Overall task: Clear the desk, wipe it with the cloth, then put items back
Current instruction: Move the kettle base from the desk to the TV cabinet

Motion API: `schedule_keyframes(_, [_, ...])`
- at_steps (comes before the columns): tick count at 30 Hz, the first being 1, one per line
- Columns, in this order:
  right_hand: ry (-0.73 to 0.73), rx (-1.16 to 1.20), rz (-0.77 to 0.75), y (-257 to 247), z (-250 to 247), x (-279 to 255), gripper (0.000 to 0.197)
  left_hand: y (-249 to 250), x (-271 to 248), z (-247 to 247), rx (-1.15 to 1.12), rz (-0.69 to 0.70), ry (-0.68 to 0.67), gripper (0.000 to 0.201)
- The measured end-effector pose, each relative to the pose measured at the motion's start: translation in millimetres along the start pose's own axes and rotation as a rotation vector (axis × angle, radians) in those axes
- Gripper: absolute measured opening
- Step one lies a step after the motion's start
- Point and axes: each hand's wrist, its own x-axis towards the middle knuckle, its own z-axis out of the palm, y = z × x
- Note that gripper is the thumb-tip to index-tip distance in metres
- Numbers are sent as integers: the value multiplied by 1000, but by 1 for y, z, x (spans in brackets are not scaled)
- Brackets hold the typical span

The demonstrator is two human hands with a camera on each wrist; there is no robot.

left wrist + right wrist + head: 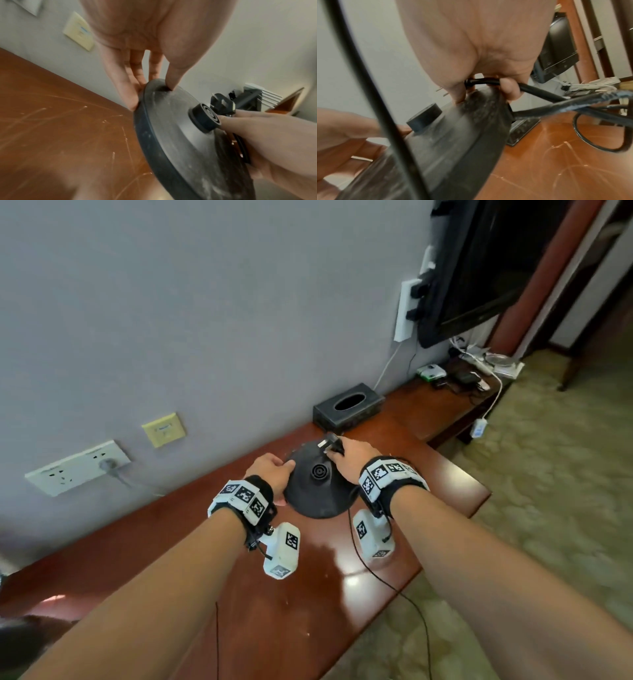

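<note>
We've got the kettle base (317, 484) in both hands over the desk (342, 594), roughly mid-desk, tilted with its connector stub facing us. Whether its low edge touches the wood we can't tell. Left hand (270, 474) pinches the rim at 9 o'clock: thumb on the top face, fingers (135, 75) under the edge. Right hand (349, 460) is clenched at the 1 o'clock rim, holding base edge plus cord (539, 93) together, with the plug (330, 443) sticking out above its fingers.

Our read: this is the clearing step, base about to go off the desk; no cloth seen.

To do it well:
- Keep the cord gathered in the right hand. A loop lies on the desk at 3 o'clock of the base in the right wrist view, and could drag or snag.
- Lift level-ish, both hands together; the left pinch is shallow, so slide those fingers further under before carrying.
- Watch the tissue box (347, 405) at 12 o'clock, near the plug; go up and back toward 6, not forward.
- The top face looks dusty, so grip may slip; hold the edge, not the face.
- The thin wire off our right wrist rig hangs at 5 o'clock; don't catch the plug in it.
</note>
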Motion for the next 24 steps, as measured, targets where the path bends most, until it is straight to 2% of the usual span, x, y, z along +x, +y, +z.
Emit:
schedule_keyframes(3, [19,14,57,52,-21,0,39,29,-5,50,31,42,-31,28])
schedule_keyframes(9, [26,54,128,179,-75,11,38,104,-27,170,152,72,-126,17])
schedule_keyframes(11, [26,71,140,199,-84,15,39,117,-30,187,172,87,-155,16])
schedule_keyframes(17, [57,73,188,306,-142,26,40,179,-44,292,232,129,-221,20])
schedule_keyframes(24, [70,148,295,412,-174,46,41,231,-25,397,331,180,-314,21])
